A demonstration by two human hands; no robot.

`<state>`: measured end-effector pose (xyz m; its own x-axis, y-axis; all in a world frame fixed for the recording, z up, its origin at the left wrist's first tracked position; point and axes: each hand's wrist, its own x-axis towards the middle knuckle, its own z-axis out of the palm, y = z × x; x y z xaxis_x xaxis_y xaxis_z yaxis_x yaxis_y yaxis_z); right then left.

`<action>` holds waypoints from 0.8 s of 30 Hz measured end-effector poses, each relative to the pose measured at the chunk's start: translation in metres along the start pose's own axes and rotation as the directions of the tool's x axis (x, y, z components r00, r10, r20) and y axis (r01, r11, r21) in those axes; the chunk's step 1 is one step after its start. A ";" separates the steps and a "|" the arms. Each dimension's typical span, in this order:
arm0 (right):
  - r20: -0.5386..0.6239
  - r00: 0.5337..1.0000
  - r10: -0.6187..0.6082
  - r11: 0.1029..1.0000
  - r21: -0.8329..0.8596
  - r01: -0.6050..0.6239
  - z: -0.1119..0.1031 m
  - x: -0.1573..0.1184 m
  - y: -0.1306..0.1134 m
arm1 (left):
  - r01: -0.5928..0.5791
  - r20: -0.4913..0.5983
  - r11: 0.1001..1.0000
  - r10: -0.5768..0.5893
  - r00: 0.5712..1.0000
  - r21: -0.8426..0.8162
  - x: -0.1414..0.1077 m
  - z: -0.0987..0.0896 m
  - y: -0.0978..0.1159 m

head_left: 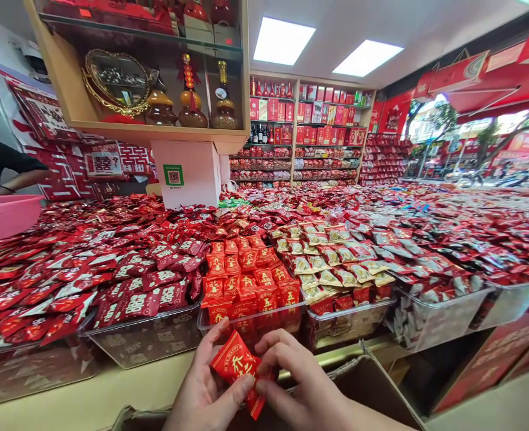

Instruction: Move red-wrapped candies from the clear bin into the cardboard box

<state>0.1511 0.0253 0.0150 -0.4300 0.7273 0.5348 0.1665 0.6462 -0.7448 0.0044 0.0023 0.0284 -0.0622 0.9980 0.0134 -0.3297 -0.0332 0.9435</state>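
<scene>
A small red packet with gold characters [234, 359] is held between both of my hands, low in the middle of the view. My left hand [210, 383] grips it with the thumb on its front and the fingers behind. My right hand [291, 371] pinches its right edge with thumb and fingers. Just beyond, a clear bin [264, 323] holds rows of similar red packets [246, 278]. An open cardboard box [372, 383] lies below my hands, its inside mostly hidden.
Clear bins of dark red packets [148, 335] stand to the left, with cream and red packets [336, 263] to the right. A display cabinet [157, 134] overhangs the back left. A pink basin [6, 218] and a person's arm [26, 179] are at far left.
</scene>
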 end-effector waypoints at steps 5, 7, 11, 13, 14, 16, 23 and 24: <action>0.133 0.893 -0.430 0.818 -0.363 0.447 -0.004 0.004 0.002 | 0.084 0.046 0.996 -0.083 0.995 -0.028 0.003 -0.005 0.005; 0.144 0.856 -0.497 0.728 -0.467 0.502 -0.005 0.003 -0.001 | 0.122 0.121 0.991 -0.113 0.986 -0.063 0.003 -0.008 0.010; 0.099 0.855 -0.510 0.733 -0.470 0.492 -0.022 0.012 -0.014 | 0.126 0.186 0.992 -0.119 0.975 -0.023 0.006 -0.021 0.015; 0.017 0.892 -0.451 0.775 -0.489 0.401 -0.039 0.033 -0.019 | 0.085 0.187 0.988 -0.109 0.976 0.130 0.010 -0.029 0.009; -0.017 0.910 -0.414 0.782 -0.518 0.347 -0.048 0.049 -0.020 | 0.055 0.193 0.968 -0.104 0.976 0.244 0.012 -0.032 0.004; -0.053 0.948 -0.312 0.762 -0.610 0.217 -0.065 0.088 -0.016 | -0.062 0.234 0.869 -0.063 0.970 0.490 0.017 -0.036 -0.010; -0.058 0.997 -0.045 0.510 -0.860 -0.027 -0.081 0.200 0.040 | -0.350 0.382 0.525 0.051 0.923 0.776 0.026 -0.042 -0.034; -0.061 0.998 -0.025 0.489 -0.871 -0.042 -0.080 0.205 0.047 | -0.342 0.381 0.526 0.037 0.924 0.779 0.027 -0.044 -0.033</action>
<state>0.1420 0.2236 0.1219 -0.3786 0.7241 0.5765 0.8724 0.4872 -0.0389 -0.0275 0.0281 -0.0169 0.2890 0.9415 0.1736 0.5813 -0.3167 0.7496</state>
